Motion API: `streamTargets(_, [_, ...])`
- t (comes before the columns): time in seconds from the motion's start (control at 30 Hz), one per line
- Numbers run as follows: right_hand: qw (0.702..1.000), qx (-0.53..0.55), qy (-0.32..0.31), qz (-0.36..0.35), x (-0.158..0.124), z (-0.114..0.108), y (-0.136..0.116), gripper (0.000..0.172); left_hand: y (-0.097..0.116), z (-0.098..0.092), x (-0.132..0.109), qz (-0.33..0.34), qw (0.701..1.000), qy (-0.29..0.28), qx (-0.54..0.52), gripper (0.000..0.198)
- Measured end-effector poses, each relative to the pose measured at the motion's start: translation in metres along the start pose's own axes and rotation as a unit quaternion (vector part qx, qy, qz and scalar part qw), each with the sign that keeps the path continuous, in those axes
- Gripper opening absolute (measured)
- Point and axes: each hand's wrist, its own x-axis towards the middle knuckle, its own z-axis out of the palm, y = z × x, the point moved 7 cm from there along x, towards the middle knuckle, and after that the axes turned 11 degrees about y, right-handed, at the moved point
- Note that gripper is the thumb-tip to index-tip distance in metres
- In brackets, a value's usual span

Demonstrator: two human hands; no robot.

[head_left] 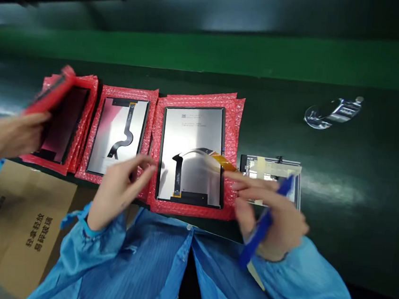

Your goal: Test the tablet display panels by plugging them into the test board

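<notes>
A tablet-sized display panel [194, 134] lies silver back up on red bubble wrap [182, 209] in front of me. A black ribbon cable [178, 176] runs from its lower edge, and an orange flex strip [223, 161] arches toward the right. My left hand [116, 191] hovers at the panel's left edge, thumb and fingers apart, with nothing in it. A blue pen [264, 225], blurred, is tucked in my right hand [271, 214]. The fingertips of that hand are at the orange strip's end; whether they pinch it I cannot tell.
Another panel [119, 131] with a black cable lies on red wrap to the left. Beyond it, a co-worker's hand [12, 134] lifts a red-wrapped piece [53, 93] over a stack. Small taped panels [272, 169] and a shiny metal holder [333, 111] are right; a cardboard box [16, 225] stands lower left.
</notes>
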Motion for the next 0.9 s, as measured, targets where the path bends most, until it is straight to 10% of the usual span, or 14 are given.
streamTargets(0.23, [0.971,-0.132,-0.165,-0.107,-0.047,0.068,-0.008,0.040,-0.019,0.038,-0.044,-0.077,0.992,-0.049,0.087,0.025])
streamTargets(0.5, [0.966,-0.166,-0.152,-0.129,-0.059,0.081,-0.012,0.072,-0.023,0.042,-0.039,-0.102,0.992,-0.050,0.059,0.032])
streamTargets(0.67, [0.982,-0.121,-0.042,-0.136,-0.055,0.076,-0.023,0.075,0.013,0.017,-0.044,-0.067,0.984,0.023,-0.164,0.033])
streamTargets(0.8, [0.978,-0.064,0.144,-0.139,-0.049,0.039,-0.027,0.065,0.065,0.020,-0.048,0.103,0.942,-0.086,-0.309,0.038])
streamTargets(0.9, [0.977,-0.063,0.205,-0.016,-0.050,0.009,-0.012,0.054,0.065,0.034,-0.036,0.079,0.942,-0.115,-0.306,0.035])
